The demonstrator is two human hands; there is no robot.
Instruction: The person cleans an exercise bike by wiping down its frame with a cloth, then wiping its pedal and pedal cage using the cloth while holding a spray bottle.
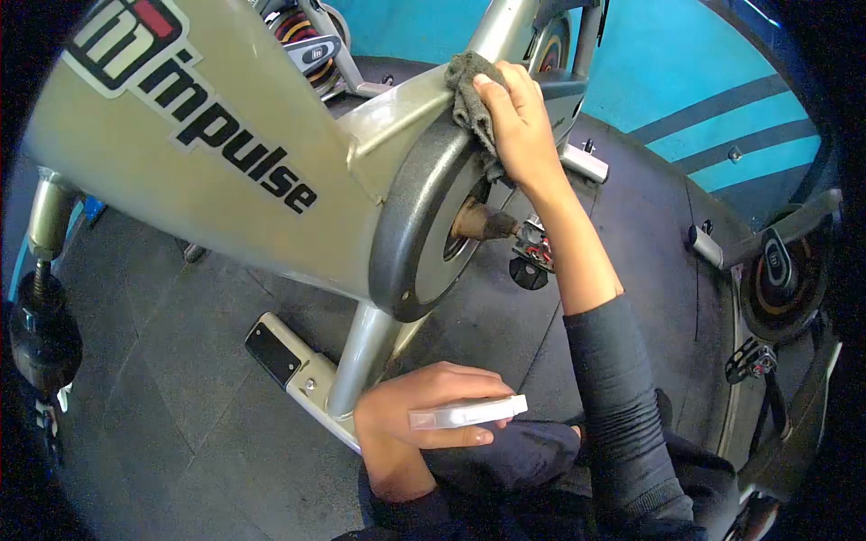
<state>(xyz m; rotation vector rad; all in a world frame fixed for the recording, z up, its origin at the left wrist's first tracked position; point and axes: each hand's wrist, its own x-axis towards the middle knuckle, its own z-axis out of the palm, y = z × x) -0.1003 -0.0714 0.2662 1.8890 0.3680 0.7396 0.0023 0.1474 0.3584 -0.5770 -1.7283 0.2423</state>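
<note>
My right hand is closed on a dark grey cloth and presses it against the upper edge of the black guard of an exercise bike. The bike's pale metallic frame carries the word "impulse". Lower down, my left hand grips a flat, clear-and-white bottle, lying sideways above my lap. A brown crank hub sticks out of the guard, with a pedal beside my right forearm.
The bike's foot bar rests on dark floor mats. Another exercise bike stands at the right, and a further one is behind. A blue wall with grey stripes rises at the back.
</note>
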